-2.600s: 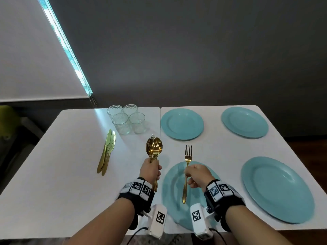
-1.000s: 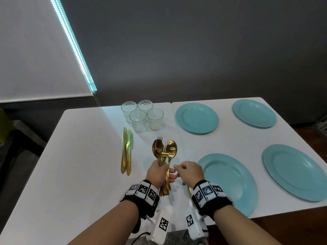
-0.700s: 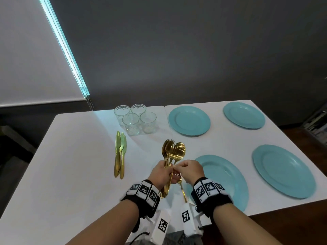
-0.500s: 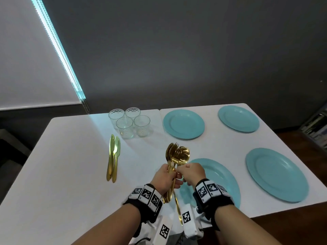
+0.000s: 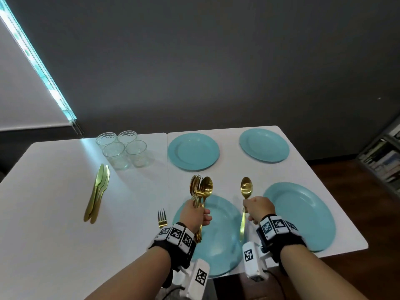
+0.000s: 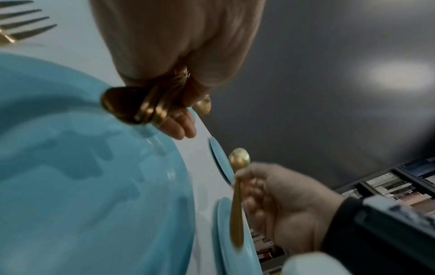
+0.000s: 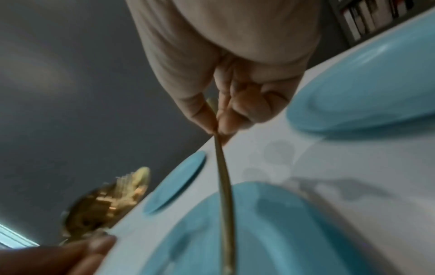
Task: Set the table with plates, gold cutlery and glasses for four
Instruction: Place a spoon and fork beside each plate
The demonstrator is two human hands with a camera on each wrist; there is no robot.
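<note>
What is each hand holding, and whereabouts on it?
The right hand pinches one gold spoon at mid-handle. The left hand grips a bundle of gold cutlery around the handles.

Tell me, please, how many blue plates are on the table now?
4. Two far plates: one near the glasses, one toward the right corner. Two near plates: one under the hands, one at the right edge. None seems hidden.

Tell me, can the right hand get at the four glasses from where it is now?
Probably not yet. The right hand already pinches a gold spoon, and the glasses stand far across the table, past the left hand with its cutlery bundle. It would need freeing and a cross-body reach.
</note>
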